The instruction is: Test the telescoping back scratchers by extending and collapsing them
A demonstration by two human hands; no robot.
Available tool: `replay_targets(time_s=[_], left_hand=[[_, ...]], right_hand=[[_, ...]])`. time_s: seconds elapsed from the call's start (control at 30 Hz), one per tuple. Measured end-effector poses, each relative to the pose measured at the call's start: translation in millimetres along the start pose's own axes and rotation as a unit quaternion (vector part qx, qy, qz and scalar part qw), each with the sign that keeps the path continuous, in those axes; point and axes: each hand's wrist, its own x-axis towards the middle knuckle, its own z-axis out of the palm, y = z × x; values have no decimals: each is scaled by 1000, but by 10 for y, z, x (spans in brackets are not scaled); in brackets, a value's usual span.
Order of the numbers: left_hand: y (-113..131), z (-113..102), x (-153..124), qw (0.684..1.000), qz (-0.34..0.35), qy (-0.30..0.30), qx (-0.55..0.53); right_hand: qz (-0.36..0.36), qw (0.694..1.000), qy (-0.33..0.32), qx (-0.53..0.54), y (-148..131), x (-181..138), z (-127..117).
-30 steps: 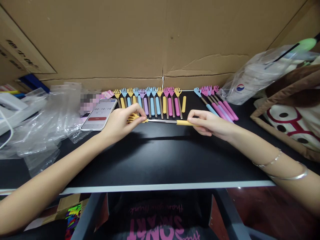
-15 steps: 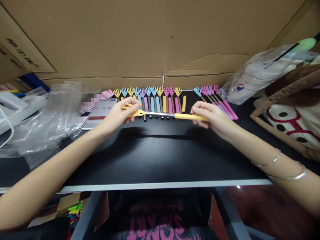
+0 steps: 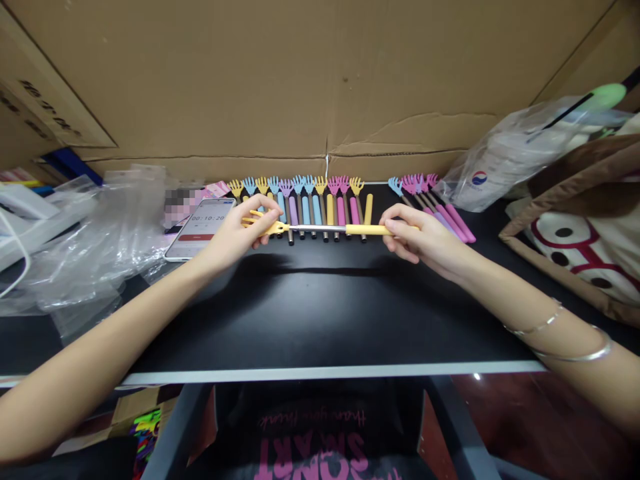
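The fingers of the left hand (image 3: 234,233) cover part of the claw of the yellow back scratcher (image 3: 320,229), and the far end of its handle is buried in the right hand (image 3: 425,241). A patch (image 3: 176,205) beside the phone (image 3: 197,230) is blurred into blocks, so what lies there cannot be told. The right hand hides the lower ends of the loose pink and blue scratchers (image 3: 453,217) behind it. The printed bag (image 3: 580,250) is cut off by the right edge, and the lettering on the cardboard box (image 3: 45,100) by the left. The contents of the clear plastic bag (image 3: 510,157) are too hazy to make out.
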Motion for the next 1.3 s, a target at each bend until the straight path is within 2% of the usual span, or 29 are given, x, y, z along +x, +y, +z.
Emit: replay_targets(time_s=[0.17, 0.4, 0.73, 0.9, 1.03, 1.17, 1.3], left_hand=[[-37, 10, -2, 1000, 14, -2, 2], [-26, 33, -44, 995, 79, 19, 52], [-46, 24, -60, 990, 116, 28, 81], [0, 36, -70, 989, 119, 32, 86], [38, 29, -57, 992, 91, 40, 78], [34, 34, -40, 994, 67, 61, 63], [13, 40, -37, 993, 72, 69, 58]], right_hand=[[10, 999, -43, -2, 23, 7, -58], [29, 998, -54, 6, 55, 19, -103], [39, 996, -77, 1, 80, 33, -115], [23, 998, -64, -3, 69, 37, -115], [-3, 999, -42, -11, 44, 25, -70], [-23, 998, -15, -55, -8, -2, -12], [-54, 992, 19, -113, -24, -4, -15]])
